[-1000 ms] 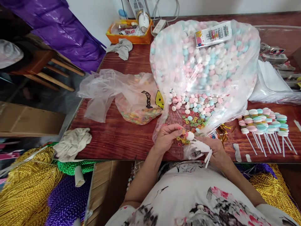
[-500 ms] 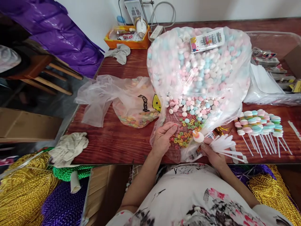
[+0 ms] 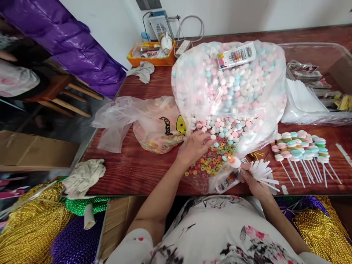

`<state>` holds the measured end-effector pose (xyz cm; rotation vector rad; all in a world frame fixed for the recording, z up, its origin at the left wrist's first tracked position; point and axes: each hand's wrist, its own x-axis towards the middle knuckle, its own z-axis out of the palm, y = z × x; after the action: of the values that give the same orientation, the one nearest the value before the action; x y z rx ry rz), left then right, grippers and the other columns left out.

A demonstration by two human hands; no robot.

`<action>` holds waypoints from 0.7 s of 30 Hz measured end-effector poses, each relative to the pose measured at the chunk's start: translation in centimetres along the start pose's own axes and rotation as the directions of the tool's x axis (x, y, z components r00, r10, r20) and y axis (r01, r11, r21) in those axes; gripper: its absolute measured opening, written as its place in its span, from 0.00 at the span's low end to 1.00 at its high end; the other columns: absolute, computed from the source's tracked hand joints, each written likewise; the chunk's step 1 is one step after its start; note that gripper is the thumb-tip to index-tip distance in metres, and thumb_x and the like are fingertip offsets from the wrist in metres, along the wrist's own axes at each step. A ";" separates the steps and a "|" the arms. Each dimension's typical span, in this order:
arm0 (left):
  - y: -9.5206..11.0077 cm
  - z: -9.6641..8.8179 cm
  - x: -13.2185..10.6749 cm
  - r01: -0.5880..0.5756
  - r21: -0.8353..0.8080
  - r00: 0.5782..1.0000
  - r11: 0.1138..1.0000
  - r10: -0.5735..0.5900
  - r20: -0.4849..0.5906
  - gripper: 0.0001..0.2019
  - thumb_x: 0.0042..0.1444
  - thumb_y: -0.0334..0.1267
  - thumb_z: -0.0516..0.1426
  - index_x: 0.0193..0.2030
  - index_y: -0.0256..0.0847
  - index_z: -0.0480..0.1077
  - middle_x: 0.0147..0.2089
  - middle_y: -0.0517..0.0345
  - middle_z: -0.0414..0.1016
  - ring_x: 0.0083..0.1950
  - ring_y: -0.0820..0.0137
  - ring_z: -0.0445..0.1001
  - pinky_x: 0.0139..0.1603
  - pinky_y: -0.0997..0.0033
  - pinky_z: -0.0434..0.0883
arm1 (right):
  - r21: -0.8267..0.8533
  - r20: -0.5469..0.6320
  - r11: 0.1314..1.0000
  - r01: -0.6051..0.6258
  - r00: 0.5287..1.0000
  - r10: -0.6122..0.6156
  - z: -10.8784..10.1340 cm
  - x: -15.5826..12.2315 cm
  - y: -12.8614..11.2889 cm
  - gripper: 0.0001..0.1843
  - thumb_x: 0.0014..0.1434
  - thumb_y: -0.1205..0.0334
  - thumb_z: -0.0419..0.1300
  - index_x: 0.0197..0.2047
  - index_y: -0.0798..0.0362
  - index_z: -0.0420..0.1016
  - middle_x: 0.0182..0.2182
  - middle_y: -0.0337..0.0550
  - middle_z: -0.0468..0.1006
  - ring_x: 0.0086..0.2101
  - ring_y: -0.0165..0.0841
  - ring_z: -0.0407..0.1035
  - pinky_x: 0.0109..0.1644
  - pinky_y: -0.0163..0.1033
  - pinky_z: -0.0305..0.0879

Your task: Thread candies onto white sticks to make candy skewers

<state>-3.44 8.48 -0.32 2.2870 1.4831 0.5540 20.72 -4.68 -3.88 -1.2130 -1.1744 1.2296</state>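
Note:
My left hand [image 3: 195, 147] reaches over the mouth of a big clear bag, fingers stretched out and apart, close to loose pastel candies [image 3: 230, 129] in pink, white and blue. Below it lie small ring-shaped gummies [image 3: 210, 163] in red, yellow and green. My right hand [image 3: 254, 183] is closed on a candy skewer [image 3: 233, 161], whose tip bears a white candy and an orange ring, with a blue candy at the very end. A bundle of white sticks [image 3: 261, 170] also sits in this hand, fanning out to the right.
Finished-looking candy skewers [image 3: 301, 146] lie in a pile at right. Behind them stands a clear plastic bin [image 3: 337, 117] with white sticks and packets. Left of the big bag [image 3: 189, 79] is a knotted bag of gummies [image 3: 156, 141]. A cloth [image 3: 84, 178] lies at the table's front left.
My left hand has moved from a pinch near the gummies up and forward toward the pastel candies, its fingers opening. My right hand keeps its hold; the view has shifted slightly.

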 end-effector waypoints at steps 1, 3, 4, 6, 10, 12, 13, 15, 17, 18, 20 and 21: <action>-0.4 0.2 1.2 0.009 0.033 1.000 0.999 -0.009 -0.015 0.11 0.66 0.40 0.58 0.45 0.39 0.80 0.44 0.49 0.79 0.45 0.61 0.77 0.49 0.62 0.73 | 0.029 -0.030 1.000 0.009 1.000 -0.008 0.0 -0.1 0.3 0.16 0.66 0.46 0.64 0.36 0.50 0.80 0.19 0.33 0.66 0.22 0.29 0.60 0.25 0.37 0.58; -1.0 0.8 3.5 -0.010 0.119 0.999 0.993 0.007 0.034 0.11 0.64 0.31 0.55 0.45 0.38 0.80 0.47 0.47 0.79 0.49 0.59 0.76 0.53 0.60 0.73 | 0.121 -0.112 0.993 0.004 0.994 0.009 -0.1 -0.4 0.9 0.15 0.64 0.47 0.65 0.43 0.49 0.81 0.19 0.33 0.67 0.20 0.29 0.60 0.23 0.36 0.56; -1.2 1.1 4.6 -0.033 0.155 0.996 0.987 0.020 0.088 0.13 0.61 0.28 0.54 0.45 0.37 0.80 0.48 0.46 0.78 0.50 0.58 0.76 0.54 0.59 0.73 | 0.145 -0.150 0.989 0.006 0.989 0.016 -0.1 -0.4 1.1 0.15 0.64 0.47 0.66 0.45 0.49 0.81 0.19 0.33 0.67 0.20 0.29 0.60 0.23 0.36 0.55; -1.4 1.6 6.3 -0.070 0.203 0.980 0.977 0.029 0.196 0.13 0.58 0.26 0.55 0.44 0.37 0.80 0.49 0.44 0.77 0.51 0.57 0.75 0.55 0.58 0.72 | 0.153 -0.177 0.988 0.012 0.984 0.016 -0.2 -0.5 1.4 0.15 0.64 0.47 0.65 0.44 0.49 0.81 0.20 0.34 0.69 0.21 0.30 0.61 0.23 0.37 0.56; -1.2 1.7 7.4 -0.080 0.238 0.964 0.968 0.015 0.266 0.10 0.60 0.32 0.56 0.43 0.37 0.80 0.50 0.43 0.76 0.49 0.55 0.75 0.51 0.57 0.73 | 0.111 -0.156 0.994 0.005 0.988 0.013 -0.5 -0.6 1.4 0.13 0.65 0.50 0.66 0.42 0.51 0.81 0.21 0.35 0.70 0.23 0.31 0.64 0.26 0.38 0.60; -1.2 1.8 7.0 -0.086 0.224 0.971 0.971 0.032 0.238 0.11 0.62 0.34 0.56 0.44 0.37 0.80 0.49 0.44 0.77 0.49 0.56 0.76 0.50 0.57 0.73 | 0.118 -0.159 0.993 0.008 0.987 0.011 -0.5 -0.7 1.5 0.12 0.65 0.51 0.66 0.43 0.51 0.81 0.21 0.35 0.70 0.23 0.30 0.63 0.26 0.37 0.60; -1.3 1.8 6.6 -0.087 0.203 0.976 0.975 0.042 0.213 0.12 0.63 0.35 0.55 0.44 0.38 0.81 0.49 0.44 0.77 0.48 0.57 0.76 0.50 0.57 0.73 | 0.127 -0.156 0.992 0.009 0.988 0.010 -0.5 -0.7 1.6 0.11 0.65 0.52 0.66 0.43 0.51 0.81 0.21 0.34 0.70 0.23 0.29 0.63 0.26 0.36 0.60; -1.5 2.1 6.0 -0.076 0.132 0.987 0.988 0.056 0.150 0.13 0.64 0.36 0.54 0.44 0.39 0.81 0.47 0.46 0.79 0.47 0.59 0.77 0.51 0.59 0.72 | 0.136 -0.139 0.991 0.013 0.990 0.006 -0.5 -0.8 1.9 0.10 0.66 0.53 0.65 0.43 0.50 0.81 0.22 0.34 0.69 0.23 0.28 0.62 0.25 0.36 0.59; -1.7 2.4 5.7 -0.052 0.042 0.995 0.998 0.048 0.085 0.12 0.63 0.34 0.54 0.42 0.39 0.81 0.45 0.47 0.80 0.46 0.61 0.77 0.51 0.60 0.72 | 0.130 -0.126 0.991 0.018 0.992 -0.001 -0.5 -0.9 2.1 0.09 0.67 0.54 0.65 0.44 0.50 0.82 0.22 0.34 0.70 0.23 0.28 0.61 0.25 0.35 0.58; -1.9 2.5 5.7 -0.040 -0.003 0.997 0.999 0.040 0.061 0.12 0.62 0.33 0.55 0.39 0.38 0.81 0.43 0.48 0.81 0.44 0.62 0.77 0.51 0.60 0.72 | 0.128 -0.124 0.991 0.023 0.992 -0.007 -0.4 -0.9 2.2 0.09 0.67 0.54 0.65 0.44 0.49 0.82 0.22 0.34 0.70 0.23 0.28 0.61 0.25 0.35 0.58; -2.0 2.5 5.9 -0.013 -0.077 0.999 0.997 0.015 0.030 0.10 0.60 0.32 0.55 0.35 0.38 0.80 0.38 0.51 0.81 0.41 0.64 0.77 0.50 0.63 0.72 | 0.137 -0.143 0.990 0.042 0.989 -0.022 -0.4 -0.8 2.4 0.09 0.67 0.55 0.65 0.45 0.48 0.82 0.22 0.34 0.70 0.22 0.28 0.61 0.25 0.35 0.58; -2.0 2.5 6.0 0.002 -0.083 1.000 0.997 0.000 0.029 0.09 0.59 0.32 0.55 0.34 0.38 0.78 0.36 0.53 0.81 0.39 0.65 0.77 0.48 0.64 0.72 | 0.140 -0.154 0.989 0.044 0.988 -0.022 -0.4 -0.8 2.4 0.09 0.66 0.55 0.65 0.46 0.48 0.83 0.22 0.34 0.70 0.22 0.28 0.62 0.25 0.35 0.58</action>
<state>-1.46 14.59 -2.72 2.2214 1.4207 0.5688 21.02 -5.56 -6.28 -1.1541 -0.9742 1.1546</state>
